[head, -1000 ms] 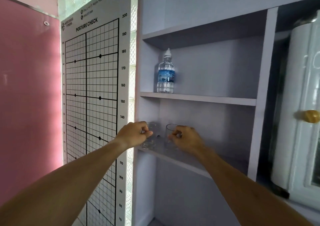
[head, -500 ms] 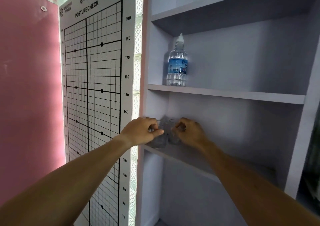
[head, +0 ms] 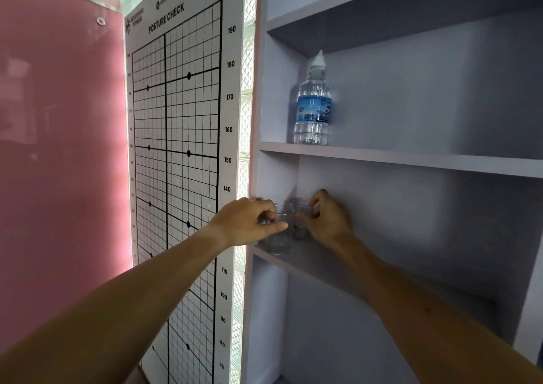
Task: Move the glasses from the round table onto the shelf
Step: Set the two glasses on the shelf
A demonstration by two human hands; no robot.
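Two clear drinking glasses stand side by side at the left end of the lower shelf (head: 323,269) of a pale grey shelf unit. My left hand (head: 249,225) grips the left glass (head: 279,241), thumb across its front, fingers curled over the rim. My right hand (head: 326,222) holds the right glass (head: 299,222), fingers over its rim and thumb on its side. Both glass bases appear to sit on the shelf board. The round table is out of view.
A plastic water bottle (head: 313,104) with a blue label stands on the shelf above (head: 411,158). A posture-check grid chart (head: 176,163) hangs left of the unit, beside a pink wall (head: 58,148). The lower shelf runs on to the right.
Both hands have pushed the glasses leftward and closer together into the shelf's left corner. The camera has moved nearer and turned left, so the white cabinet at the right has left the frame.
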